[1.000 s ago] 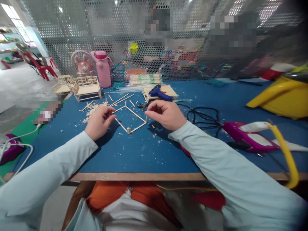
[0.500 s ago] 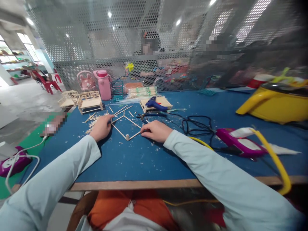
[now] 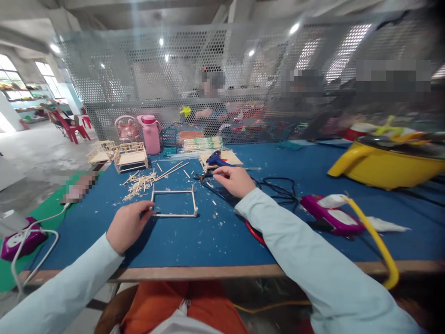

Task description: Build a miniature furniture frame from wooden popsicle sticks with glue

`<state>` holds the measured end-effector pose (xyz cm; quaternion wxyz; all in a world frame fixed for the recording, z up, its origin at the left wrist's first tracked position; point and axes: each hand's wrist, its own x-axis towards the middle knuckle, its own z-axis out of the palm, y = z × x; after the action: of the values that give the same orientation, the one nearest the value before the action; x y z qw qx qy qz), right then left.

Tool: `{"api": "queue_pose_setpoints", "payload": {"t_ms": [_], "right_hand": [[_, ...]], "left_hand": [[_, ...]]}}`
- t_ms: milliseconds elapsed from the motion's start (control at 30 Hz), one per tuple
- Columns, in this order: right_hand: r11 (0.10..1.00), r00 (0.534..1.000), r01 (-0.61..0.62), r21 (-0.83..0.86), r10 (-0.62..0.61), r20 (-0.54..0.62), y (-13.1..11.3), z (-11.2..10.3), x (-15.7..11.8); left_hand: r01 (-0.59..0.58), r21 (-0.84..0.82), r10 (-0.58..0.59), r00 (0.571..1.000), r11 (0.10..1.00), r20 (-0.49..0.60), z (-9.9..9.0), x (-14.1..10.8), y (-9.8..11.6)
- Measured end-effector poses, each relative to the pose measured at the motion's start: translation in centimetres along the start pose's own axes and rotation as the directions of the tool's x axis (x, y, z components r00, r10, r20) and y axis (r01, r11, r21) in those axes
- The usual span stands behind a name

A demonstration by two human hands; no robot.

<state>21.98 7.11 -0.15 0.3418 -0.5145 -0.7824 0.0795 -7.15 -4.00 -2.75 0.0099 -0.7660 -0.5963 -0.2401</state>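
A rectangular frame of thin wooden sticks lies on the blue tabletop, with short upright pieces at some of its corners. My left hand pinches its left side near the front corner. My right hand hovers beyond the frame's right side, fingers curved and slightly apart, with nothing visible between them. Just behind those fingers is a blue glue gun, resting on a flat wooden stick piece. Dark pliers jaws show left of my right fingertips; the rest is partly hidden.
Loose stick offcuts are heaped behind the frame. Small wooden bed-like models and a pink flask stand at the back left. A black cable, a purple power strip and a yellow pot occupy the right.
The frame has turned square to the table edge and come nearer. My left hand has moved closer to me with it; my right hand has let go and moved away toward the glue gun.
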Motion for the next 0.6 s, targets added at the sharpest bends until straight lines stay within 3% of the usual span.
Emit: {"api": "queue_pose_setpoints", "payload": {"t_ms": [133,200,333,467,600], "right_hand": [[1.0,0.999,-0.016,0.003,0.016,-0.029,0.3,-0.1,0.0],[1.0,1.0,-0.01,0.019,0.01,-0.002,0.2,0.2,-0.1],[0.999,0.997,0.003,0.04,-0.006,0.077,-0.6,0.8,-0.6],[1.0,0.983,-0.001,-0.02,0.005,0.185,-1.1,0.7,-1.7],[0.997,0.958,-0.025,-0.072,0.044,0.284,-1.1,0.0,-3.0]], "left_hand": [[0.049,0.018,-0.047,0.994,0.999,-0.097,0.3,-1.6,0.4],[0.091,-0.051,-0.095,0.992,0.995,-0.087,0.5,-1.5,0.6],[0.155,-0.224,-0.137,0.986,0.962,0.093,0.3,0.0,1.1],[0.005,-0.18,0.042,0.965,0.984,0.257,-1.3,1.8,1.0],[-0.118,-0.21,0.211,0.838,0.971,0.504,-2.8,2.9,0.0]]}}
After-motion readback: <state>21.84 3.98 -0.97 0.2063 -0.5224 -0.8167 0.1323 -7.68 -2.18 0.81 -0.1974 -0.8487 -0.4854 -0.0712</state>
